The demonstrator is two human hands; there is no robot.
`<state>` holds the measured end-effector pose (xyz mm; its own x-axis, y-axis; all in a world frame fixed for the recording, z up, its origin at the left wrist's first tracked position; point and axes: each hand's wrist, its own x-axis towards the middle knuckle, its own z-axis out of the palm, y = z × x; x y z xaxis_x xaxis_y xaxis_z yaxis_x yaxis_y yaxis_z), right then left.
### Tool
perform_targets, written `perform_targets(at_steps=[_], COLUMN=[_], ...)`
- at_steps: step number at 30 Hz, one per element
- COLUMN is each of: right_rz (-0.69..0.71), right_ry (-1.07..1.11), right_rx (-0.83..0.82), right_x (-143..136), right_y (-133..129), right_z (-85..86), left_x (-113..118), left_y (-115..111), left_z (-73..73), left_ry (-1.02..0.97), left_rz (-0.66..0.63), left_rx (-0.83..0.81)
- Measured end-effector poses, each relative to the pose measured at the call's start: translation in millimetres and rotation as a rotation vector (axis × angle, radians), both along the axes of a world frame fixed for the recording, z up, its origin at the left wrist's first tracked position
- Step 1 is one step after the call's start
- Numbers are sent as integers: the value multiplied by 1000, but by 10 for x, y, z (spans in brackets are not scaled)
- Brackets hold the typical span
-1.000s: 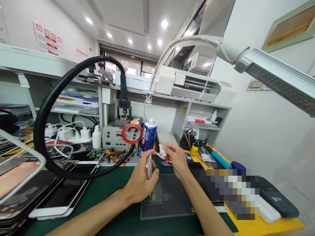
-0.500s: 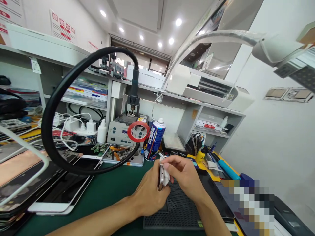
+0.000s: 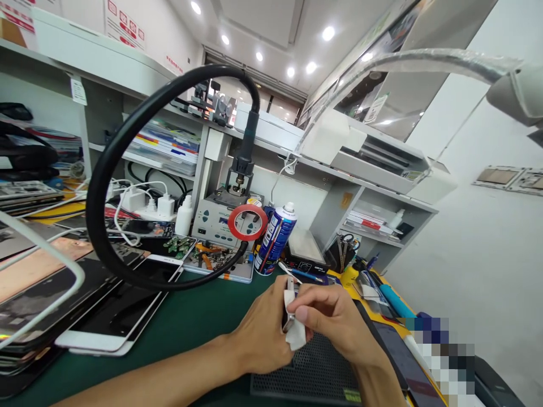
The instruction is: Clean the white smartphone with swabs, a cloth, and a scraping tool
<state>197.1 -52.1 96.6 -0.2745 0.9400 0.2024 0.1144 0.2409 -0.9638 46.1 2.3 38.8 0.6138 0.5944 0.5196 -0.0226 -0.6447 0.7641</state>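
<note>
My left hand is closed around a phone, held on edge above the bench so that only its narrow silver side shows. Against that side my right hand pinches a white wipe, whose loose end hangs below the fingers. Most of the phone is hidden by the hands. Beneath them lies a black perforated mat, resting on the green work surface. Behind the hands stands a blue spray can.
A thick black hose loops up from a grey rework station, with a red tape roll in front. White-framed phones lie left, beside stacked screens. Right are a tablet-like panel and a yellow bottle.
The wipe has moved down along the phone's edge, and more of it hangs below. The phone's top end now shows. The whole view has shifted, with the bench things appearing further right.
</note>
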Motion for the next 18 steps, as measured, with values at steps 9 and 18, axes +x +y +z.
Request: perform_targets(at_steps=[9, 18], right_rz=[2, -194], right_ry=[-34, -49], right_rx=[23, 42], right_x=[-33, -32], right_y=[-27, 90], right_z=[32, -13], left_x=[34, 61], left_y=[23, -24], left_z=[-93, -13], left_ry=[-12, -50], left_rz=[29, 58], left_rx=[1, -19])
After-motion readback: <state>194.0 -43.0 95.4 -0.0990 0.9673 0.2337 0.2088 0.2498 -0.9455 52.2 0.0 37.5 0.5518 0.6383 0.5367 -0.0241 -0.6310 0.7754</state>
